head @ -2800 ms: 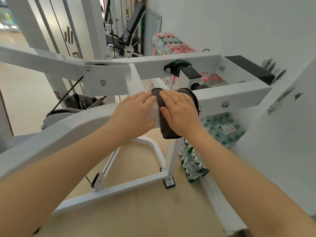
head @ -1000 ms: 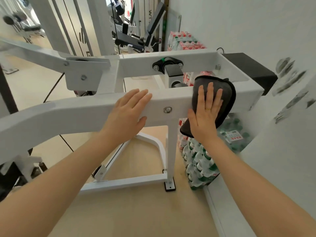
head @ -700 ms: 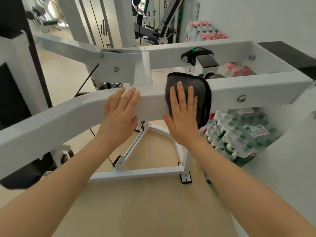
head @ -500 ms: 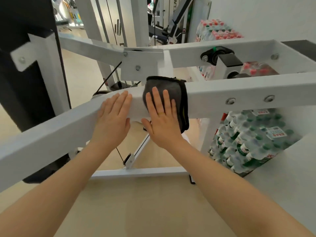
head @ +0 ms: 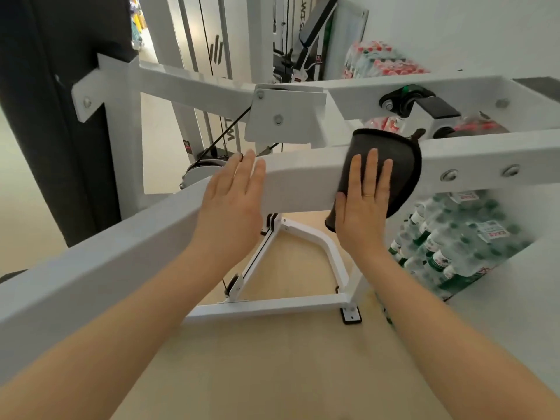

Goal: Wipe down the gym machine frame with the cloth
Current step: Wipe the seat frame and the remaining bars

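Right hand flat, pressing cloth on beam running sideways; left hand flat, just left.

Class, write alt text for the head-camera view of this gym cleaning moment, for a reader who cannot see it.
A person's right hand presses a dark cloth flat against a white gym machine frame, while the left hand rests open on the same beam. Packs of bottled water sit on the floor behind the frame, by a white wall.

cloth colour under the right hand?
Dark grey cloth with a black edge, pressed flat on the white frame beam by the right hand. Head view.
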Demonstrator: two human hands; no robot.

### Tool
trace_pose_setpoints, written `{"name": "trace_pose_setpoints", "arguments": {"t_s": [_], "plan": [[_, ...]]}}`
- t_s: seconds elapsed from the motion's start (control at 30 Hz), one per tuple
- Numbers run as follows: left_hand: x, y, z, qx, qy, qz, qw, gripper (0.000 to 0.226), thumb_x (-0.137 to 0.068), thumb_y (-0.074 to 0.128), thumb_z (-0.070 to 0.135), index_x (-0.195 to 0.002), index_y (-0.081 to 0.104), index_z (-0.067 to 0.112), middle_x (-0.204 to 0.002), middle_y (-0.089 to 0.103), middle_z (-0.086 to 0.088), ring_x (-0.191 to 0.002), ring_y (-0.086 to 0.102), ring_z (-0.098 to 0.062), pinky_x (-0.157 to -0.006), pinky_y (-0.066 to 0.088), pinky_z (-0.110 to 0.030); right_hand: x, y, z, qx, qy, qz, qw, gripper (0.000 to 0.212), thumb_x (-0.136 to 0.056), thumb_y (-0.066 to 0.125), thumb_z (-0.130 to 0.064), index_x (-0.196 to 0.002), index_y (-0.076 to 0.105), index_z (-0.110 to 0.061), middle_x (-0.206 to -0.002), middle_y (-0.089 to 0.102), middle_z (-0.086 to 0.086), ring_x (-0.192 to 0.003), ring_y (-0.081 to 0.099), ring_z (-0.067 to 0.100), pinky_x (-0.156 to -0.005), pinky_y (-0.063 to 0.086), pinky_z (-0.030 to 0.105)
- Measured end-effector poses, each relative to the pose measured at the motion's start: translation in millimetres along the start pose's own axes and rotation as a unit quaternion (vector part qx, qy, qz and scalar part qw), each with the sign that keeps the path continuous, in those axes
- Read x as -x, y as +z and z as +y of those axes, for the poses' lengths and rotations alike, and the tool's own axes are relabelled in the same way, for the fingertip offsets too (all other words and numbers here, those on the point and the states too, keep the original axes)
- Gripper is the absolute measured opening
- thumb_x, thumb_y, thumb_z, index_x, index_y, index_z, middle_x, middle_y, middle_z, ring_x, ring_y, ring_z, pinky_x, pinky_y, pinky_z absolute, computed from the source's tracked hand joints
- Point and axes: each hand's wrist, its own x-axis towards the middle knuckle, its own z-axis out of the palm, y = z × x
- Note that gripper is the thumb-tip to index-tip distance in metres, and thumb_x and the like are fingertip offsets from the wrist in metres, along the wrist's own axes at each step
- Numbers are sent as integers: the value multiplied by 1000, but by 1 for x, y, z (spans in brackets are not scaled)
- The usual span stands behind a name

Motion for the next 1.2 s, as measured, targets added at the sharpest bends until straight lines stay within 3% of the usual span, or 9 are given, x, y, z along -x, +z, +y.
{"name": "trace_pose_setpoints", "arguments": {"t_s": [0.1,0.27,0.37,0.43,0.57,0.7,0.83,1.0,1.2], "plan": [[5,-2,-11,-10,-14,-10,1000,64,-79,50,-3,-140,30,-2,-146,32,-19,-137,25,-34,-112,19,-43,7,14,-54,-13,-73,-10,997,57,-87,60,-11,-138,38,0,-144,34,24,-134,24,46,-109,20,52],[11,-5,-18,34,13,-7,999,56,-80,45,4,-135,39,-5,-137,46,-20,-130,40,-32,-106,32,-43,12,26,-100,-44,-147,-30,988,62,-85,60,-12,-140,33,-6,-147,35,16,-137,20,34,-109,21,43],[11,-3,-18,38,9,-14,999,62,-79,51,8,-138,35,-1,-140,42,-17,-133,36,-30,-108,28,-42,8,20,-74,24,-173,-27,984,57,-84,52,-19,-139,39,-11,-143,42,14,-133,35,35,-107,28,42],[11,-2,-16,40,3,-16,999,63,-78,56,9,-138,36,0,-139,43,-18,-132,35,-31,-107,27,-43,6,13,-44,74,-152,-26,985,60,-81,61,-20,-138,42,-11,-142,43,15,-130,40,39,-105,31,48],[8,3,-4,40,2,-15,999,62,-75,61,7,-134,42,0,-136,44,-23,-130,36,-38,-104,24,-48,-1,-9,19,146,-90,-48,984,64,-84,64,-28,-140,39,-10,-144,39,18,-131,36,42,-106,29,53],[-3,12,15,33,14,-23,999,63,-73,63,8,-132,43,-1,-138,42,-23,-131,34,-40,-108,18,-51,-13,-34,50,133,-7,-73,988,63,-85,58,-33,-140,40,-9,-145,37,17,-135,29,42,-108,20,57],[-19,17,38,43,16,-28,999,65,-73,63,7,-134,41,-2,-139,41,-22,-132,33,-38,-111,15,-51,-35,-39,31,110,-94,-106,984,54,-86,60,-29,-134,48,-8,-137,49,14,-129,42,36,-109,22,53],[-42,18,52,52,25,-19,998,59,-70,66,3,-126,50,-4,-126,52,-23,-118,48,-39,-101,33,-51,-77,-33,14,88,-159,-235,955,56,-98,27,-48,-147,27,-19,-153,27,1,-141,22,20,-113,14,37],[-60,16,58,68,-1,-33,997,45,-78,61,10,-121,54,0,-124,54,-19,-116,48,-37,-97,37,-48,-98,-38,21,66,-157,-328,929,60,-99,17,-48,-149,12,-15,-157,11,3,-144,10,19,-115,10,35]]}}
